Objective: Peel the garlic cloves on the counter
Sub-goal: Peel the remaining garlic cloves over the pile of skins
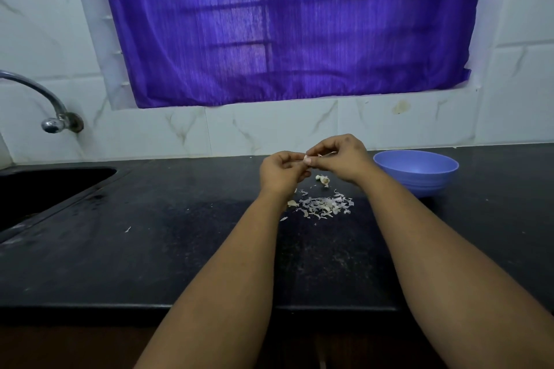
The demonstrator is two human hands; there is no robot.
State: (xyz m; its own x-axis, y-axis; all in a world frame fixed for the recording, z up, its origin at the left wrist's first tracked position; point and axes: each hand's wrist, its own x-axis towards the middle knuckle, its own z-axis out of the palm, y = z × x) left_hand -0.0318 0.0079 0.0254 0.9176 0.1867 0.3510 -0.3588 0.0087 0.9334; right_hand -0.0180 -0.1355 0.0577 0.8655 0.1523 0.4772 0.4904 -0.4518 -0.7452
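Note:
Both hands are raised a little above the black counter (168,249), meeting at a small garlic clove (307,160). My left hand (280,172) pinches the clove with curled fingers. My right hand (341,159) pinches at the same clove from the right, fingers curled over it. Below the hands, another garlic clove (323,180) lies on the counter. A heap of pale garlic skins (322,205) sits just in front of it.
A blue plastic bowl (416,171) stands on the counter right of my hands. A dark sink (45,189) lies at the left with a metal tap (51,111) above it. A purple curtain (284,24) covers the window behind. The counter's front edge runs across the lower view.

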